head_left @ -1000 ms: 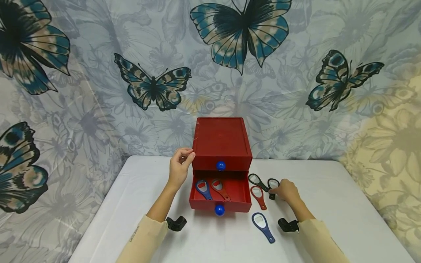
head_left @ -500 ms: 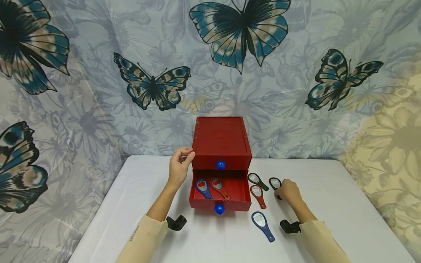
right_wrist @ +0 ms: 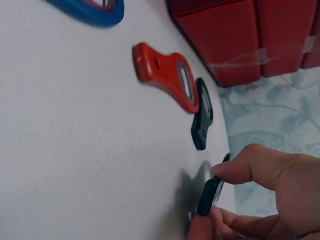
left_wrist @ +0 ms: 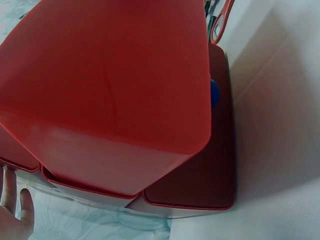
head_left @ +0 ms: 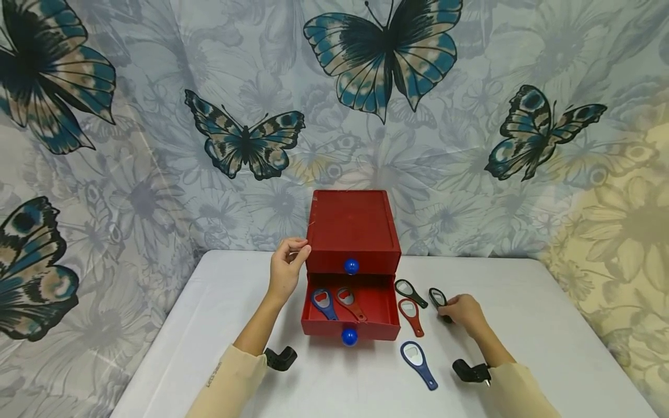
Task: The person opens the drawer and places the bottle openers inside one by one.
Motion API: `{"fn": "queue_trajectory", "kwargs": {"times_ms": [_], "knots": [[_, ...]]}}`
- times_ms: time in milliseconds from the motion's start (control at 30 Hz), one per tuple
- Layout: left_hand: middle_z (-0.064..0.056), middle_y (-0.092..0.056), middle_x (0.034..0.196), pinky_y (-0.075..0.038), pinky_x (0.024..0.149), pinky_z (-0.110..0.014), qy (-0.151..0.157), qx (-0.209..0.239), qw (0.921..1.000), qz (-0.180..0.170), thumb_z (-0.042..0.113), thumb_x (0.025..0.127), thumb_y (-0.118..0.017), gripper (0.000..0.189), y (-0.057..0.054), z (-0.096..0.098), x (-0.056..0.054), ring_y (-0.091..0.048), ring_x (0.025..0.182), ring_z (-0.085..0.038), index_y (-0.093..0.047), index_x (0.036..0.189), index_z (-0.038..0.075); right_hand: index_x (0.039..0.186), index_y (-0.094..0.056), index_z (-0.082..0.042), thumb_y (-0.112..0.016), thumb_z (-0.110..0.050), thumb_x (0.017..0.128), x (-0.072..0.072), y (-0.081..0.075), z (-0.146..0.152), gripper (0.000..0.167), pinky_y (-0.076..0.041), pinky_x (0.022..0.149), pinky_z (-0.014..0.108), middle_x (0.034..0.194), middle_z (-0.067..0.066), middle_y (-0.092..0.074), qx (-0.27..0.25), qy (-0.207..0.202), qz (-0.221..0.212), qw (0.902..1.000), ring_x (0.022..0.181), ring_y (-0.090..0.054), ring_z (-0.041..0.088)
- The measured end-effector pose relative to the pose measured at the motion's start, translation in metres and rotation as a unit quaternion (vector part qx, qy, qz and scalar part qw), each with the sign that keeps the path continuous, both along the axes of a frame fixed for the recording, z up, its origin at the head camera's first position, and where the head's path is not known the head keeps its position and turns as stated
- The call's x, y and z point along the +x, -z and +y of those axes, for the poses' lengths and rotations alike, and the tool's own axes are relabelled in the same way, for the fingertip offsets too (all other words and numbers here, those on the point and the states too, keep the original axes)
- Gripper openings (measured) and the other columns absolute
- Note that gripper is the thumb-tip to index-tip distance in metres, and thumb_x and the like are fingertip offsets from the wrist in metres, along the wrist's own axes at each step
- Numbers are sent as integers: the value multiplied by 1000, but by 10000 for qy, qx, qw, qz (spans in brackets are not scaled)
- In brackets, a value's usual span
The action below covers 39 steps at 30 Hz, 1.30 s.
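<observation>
My right hand (head_left: 467, 313) pinches a black bottle opener (head_left: 437, 298) between thumb and fingers, beside the red drawer cabinet (head_left: 352, 220). In the right wrist view this black opener (right_wrist: 209, 196) is tilted on its edge, close to the table. A dark green or black opener (head_left: 411, 293) and a red opener (head_left: 410, 317) lie by the cabinet, with a blue opener (head_left: 418, 364) nearer the front. Inside the pulled-out lower drawer (head_left: 384, 332) are a blue opener (head_left: 324, 303) and a red one (head_left: 350, 303). My left hand (head_left: 286, 270) rests its fingertips against the cabinet's left side.
The upper drawer, with its blue knob (head_left: 352, 266), is closed. Another blue knob (head_left: 349, 337) sticks out from the lower drawer's front. A white cloth covers the table (head_left: 251, 389); a butterfly-printed backdrop (head_left: 345, 151) hangs right behind the cabinet.
My right hand has drawn the black bottle opener rightward, away from the dark and red ones, and tilted it. My left hand stays at the cabinet.
</observation>
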<state>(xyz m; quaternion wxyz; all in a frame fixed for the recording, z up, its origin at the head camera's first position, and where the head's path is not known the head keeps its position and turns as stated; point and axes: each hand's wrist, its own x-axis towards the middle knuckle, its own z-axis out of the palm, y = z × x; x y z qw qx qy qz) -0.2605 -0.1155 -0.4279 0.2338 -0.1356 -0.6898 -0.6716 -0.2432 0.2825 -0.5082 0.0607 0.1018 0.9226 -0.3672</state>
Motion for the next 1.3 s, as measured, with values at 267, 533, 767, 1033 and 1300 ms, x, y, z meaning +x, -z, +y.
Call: {"fn": "queue_trajectory", "kwargs": {"times_ms": [267, 533, 767, 1033, 1300], "knots": [[-28, -57, 111, -50, 81, -18, 1, -29, 9998, -198, -3, 91, -61, 17, -24, 3, 18, -57, 93, 4, -59, 101, -17, 103, -60, 14, -70, -11, 80, 9, -16, -7, 36, -47, 58, 28, 82, 14, -64, -659, 138, -124, 9977, 68, -57, 17], [-10, -59, 108, -50, 77, -14, 33, 187, 9994, -285, -5, 90, -62, 16, -4, 1, 4, -59, 92, 3, -60, 102, -15, 108, -60, 16, -69, -9, 80, 22, -47, -18, 39, -49, 57, 26, 82, 13, -67, -653, -167, 452, 9967, 67, -58, 13], [-23, -59, 112, -49, 77, -13, 36, 173, 9997, -194, -4, 91, -63, 16, -1, 0, 2, -59, 92, 2, -60, 102, -15, 113, -62, 14, -72, -10, 79, 33, -76, -36, 43, -46, 57, 25, 81, 9, -65, -432, -482, 817, 9946, 70, -55, 12], [-27, -58, 110, -49, 78, -13, 65, 35, 9999, -134, -4, 91, -61, 17, -20, 5, 16, -58, 92, 5, -58, 101, -18, 116, -62, 11, -71, -8, 81, 53, -117, -54, 41, -48, 58, 21, 83, 7, -64, -327, -985, 1089, 9886, 72, -56, 12], [-29, -58, 111, -49, 78, -13, 58, -28, 9999, -146, -1, 92, -62, 18, -26, 5, 21, -59, 92, 2, -58, 100, -17, 113, -62, 10, -72, -2, 78, 61, -135, -80, 38, -46, 55, 21, 80, 6, -60, -645, -1635, 1009, 9792, 72, -55, 14]]}}
